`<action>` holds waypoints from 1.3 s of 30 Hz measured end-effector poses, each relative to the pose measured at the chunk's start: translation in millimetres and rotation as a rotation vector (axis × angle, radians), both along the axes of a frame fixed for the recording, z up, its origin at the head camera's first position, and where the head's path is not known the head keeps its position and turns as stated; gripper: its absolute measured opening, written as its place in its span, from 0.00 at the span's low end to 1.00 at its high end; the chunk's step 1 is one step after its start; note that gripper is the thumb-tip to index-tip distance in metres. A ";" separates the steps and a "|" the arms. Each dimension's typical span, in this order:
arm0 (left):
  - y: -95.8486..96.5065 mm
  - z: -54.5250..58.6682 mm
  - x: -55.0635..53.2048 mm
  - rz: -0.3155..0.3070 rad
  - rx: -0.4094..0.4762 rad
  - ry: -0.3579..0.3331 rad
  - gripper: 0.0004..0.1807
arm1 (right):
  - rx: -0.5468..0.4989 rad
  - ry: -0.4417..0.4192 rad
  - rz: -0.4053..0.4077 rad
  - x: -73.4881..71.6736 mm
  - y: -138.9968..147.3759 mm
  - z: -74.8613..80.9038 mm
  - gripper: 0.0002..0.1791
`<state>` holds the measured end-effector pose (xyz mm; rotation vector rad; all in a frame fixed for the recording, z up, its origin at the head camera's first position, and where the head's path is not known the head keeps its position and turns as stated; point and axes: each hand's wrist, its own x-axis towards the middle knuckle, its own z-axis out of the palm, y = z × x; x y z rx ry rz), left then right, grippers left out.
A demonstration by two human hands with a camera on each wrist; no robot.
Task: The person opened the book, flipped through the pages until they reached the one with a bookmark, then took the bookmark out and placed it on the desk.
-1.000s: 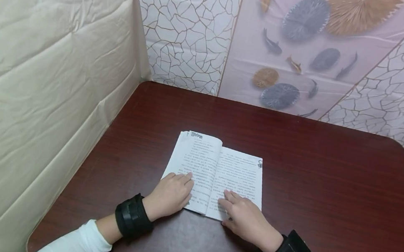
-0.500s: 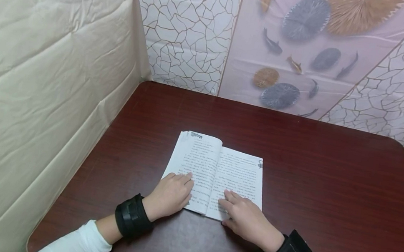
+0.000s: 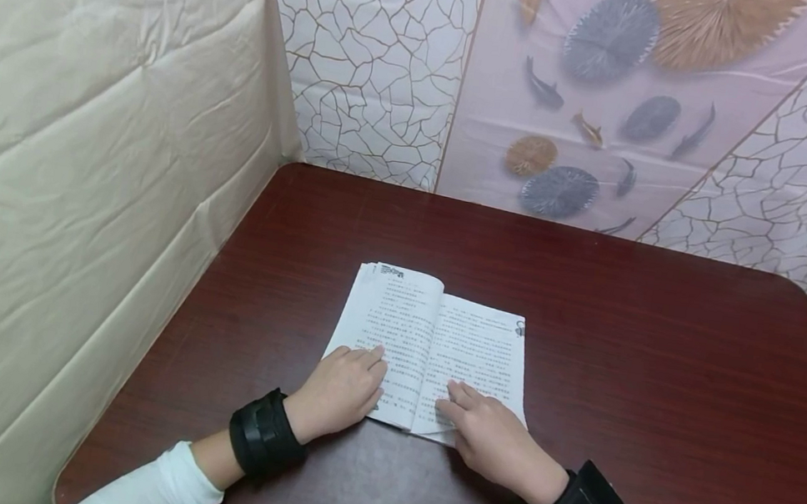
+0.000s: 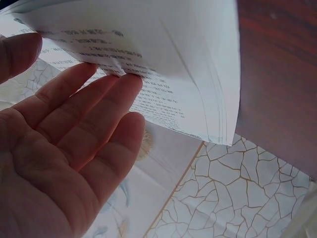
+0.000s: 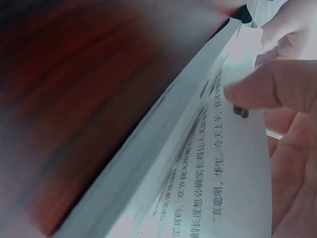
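One book point(image 3: 400, 310) lies open near the middle of the dark red table point(image 3: 659, 384), its printed pages facing up. The left hand point(image 3: 341, 387) rests on the lower part of the left page, fingers point(image 4: 101, 114) relaxed and almost straight, tips touching the paper; whether its thumb touches the book I cannot tell. At the lower part of the right page, the right hand point(image 3: 490, 435) pinches a leaf point(image 5: 242, 173) between thumb and fingers, and the leaf's bottom edge stands bent away from the pages under it. Each wrist wears a black band point(image 3: 268, 435), with a white sleeve point(image 3: 155, 486) further up. Cream cloth point(image 3: 82, 162) hangs at the left; a patterned backdrop point(image 3: 511, 114) stands behind the table.
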<state>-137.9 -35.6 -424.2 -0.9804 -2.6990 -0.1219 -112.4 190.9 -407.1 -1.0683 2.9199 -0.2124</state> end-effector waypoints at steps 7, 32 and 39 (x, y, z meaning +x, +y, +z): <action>0.0 0.5 0.4 0.003 0.011 -0.004 0.07 | 0.008 -0.007 -0.007 0.7 -0.3 0.6 0.20; 0.3 0.5 1.3 0.004 0.012 -0.007 0.08 | -0.012 0.020 -0.010 0.8 0.4 -2.8 0.14; 0.4 -0.5 0.7 0.003 0.005 0.001 0.08 | -0.005 0.031 -0.013 0.7 1.0 -3.2 0.16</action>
